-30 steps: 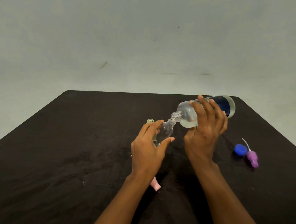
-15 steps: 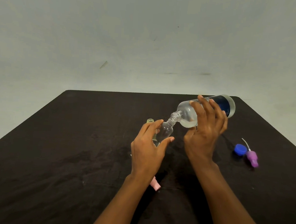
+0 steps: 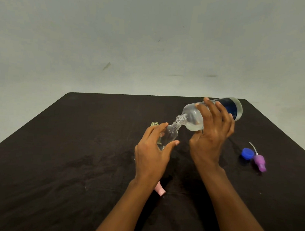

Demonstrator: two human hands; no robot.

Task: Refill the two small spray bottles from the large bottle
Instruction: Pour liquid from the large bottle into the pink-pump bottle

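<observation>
1. Nearest, a pink spray head (image 3: pixel 160 190) lies on the dark table (image 3: pixel 54 162), partly under the left forearm. It is off its bottle, so recapping is left to do.
2. The left hand (image 3: pixel 152 152) wraps thumb and fingers round the clear small bottle (image 3: pixel 171 134) and steadies it with the mouth up. It looks mostly empty, so this fill seems barely begun. I cannot tell whether its base rests on the table.
3. To the right, well apart from both hands, a blue cap (image 3: pixel 247 153) and a purple spray head (image 3: pixel 260 161) lie just beside each other, both removed.
4. Behind the left fingers stands the second small bottle (image 3: pixel 154 124). Only its open threaded neck shows, so its level cannot be told.
5. Farthest, the right hand (image 3: pixel 212 137) is clamped round the large bottle (image 3: pixel 193 118), tipped so its open neck meets the clear bottle's mouth. Liquid pools at its lower shoulder. By my reading, one pour is under way, and the other bottle and all the caps remain.
</observation>
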